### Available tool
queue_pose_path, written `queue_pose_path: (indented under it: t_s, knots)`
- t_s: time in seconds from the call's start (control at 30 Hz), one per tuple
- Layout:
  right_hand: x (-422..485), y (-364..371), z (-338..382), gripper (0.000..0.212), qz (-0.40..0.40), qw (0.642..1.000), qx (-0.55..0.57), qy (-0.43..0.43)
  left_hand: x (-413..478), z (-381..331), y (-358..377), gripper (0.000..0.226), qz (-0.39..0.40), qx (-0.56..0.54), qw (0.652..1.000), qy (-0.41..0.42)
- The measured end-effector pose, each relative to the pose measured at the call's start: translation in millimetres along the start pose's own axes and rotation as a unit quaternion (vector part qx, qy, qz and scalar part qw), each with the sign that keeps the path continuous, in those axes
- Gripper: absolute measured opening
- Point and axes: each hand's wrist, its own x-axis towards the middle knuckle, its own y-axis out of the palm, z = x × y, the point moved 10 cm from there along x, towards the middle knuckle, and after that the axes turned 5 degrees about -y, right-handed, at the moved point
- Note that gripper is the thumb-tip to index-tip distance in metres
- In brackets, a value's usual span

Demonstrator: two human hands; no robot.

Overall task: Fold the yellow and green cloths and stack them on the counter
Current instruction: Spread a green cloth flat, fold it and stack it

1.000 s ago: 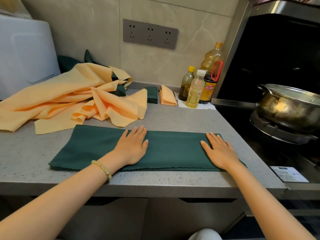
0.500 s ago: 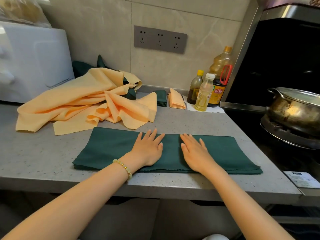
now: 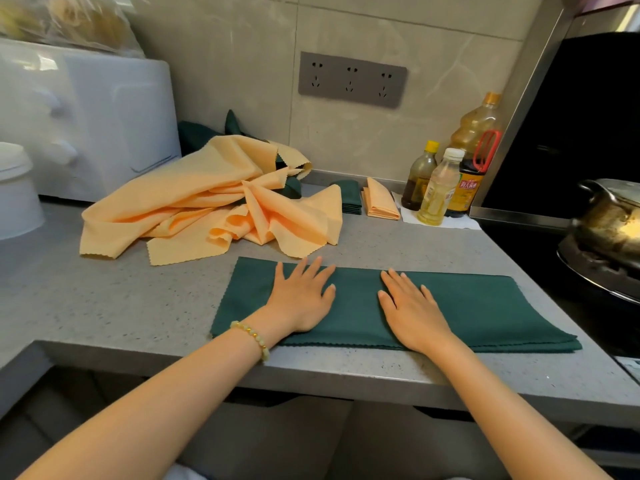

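Note:
A dark green cloth point(image 3: 485, 306) lies folded into a long strip near the front edge of the grey counter point(image 3: 121, 299). My left hand point(image 3: 303, 296) rests flat on its left part, fingers spread. My right hand point(image 3: 410, 306) lies flat on its middle, fingers apart. Behind it sprawls a heap of unfolded yellow cloths point(image 3: 194, 209), with green cloth point(image 3: 194, 133) showing under and behind the heap. At the back wall sit a small folded green stack point(image 3: 349, 199) and a folded yellow stack point(image 3: 381, 202), side by side.
Three bottles point(image 3: 446, 181) stand on white paper at the back right. A stove with a metal pot point(image 3: 613, 216) borders the counter on the right. A white appliance point(image 3: 86, 119) and a white container point(image 3: 17, 195) stand at the left.
My right hand slid left along the green strip from its right end to its middle, then stayed. My left hand kept its place on the cloth. The camera view shifted left.

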Motion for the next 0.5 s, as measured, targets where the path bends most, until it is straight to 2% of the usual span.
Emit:
queue_pose_path:
  t_s: [0.17,0.33,0.43,0.5]
  knots:
    - [0,2,-1,0.052,0.003,1.000,-0.003,-0.001,-10,40,-5,0.051,-0.003,0.002,0.999,-0.047]
    - [0,-2,1,0.052,-0.007,1.000,0.027,-0.006,-13,44,-6,0.053,0.004,0.010,0.998,-0.061]
    - [-17,-17,24,0.050,-0.044,0.990,0.114,-0.067,-16,44,-5,0.054,0.009,0.009,0.998,-0.069]
    - [-36,-17,55,0.048,-0.019,0.982,0.124,-0.143,-19,40,-3,0.056,0.009,0.008,0.997,-0.083]
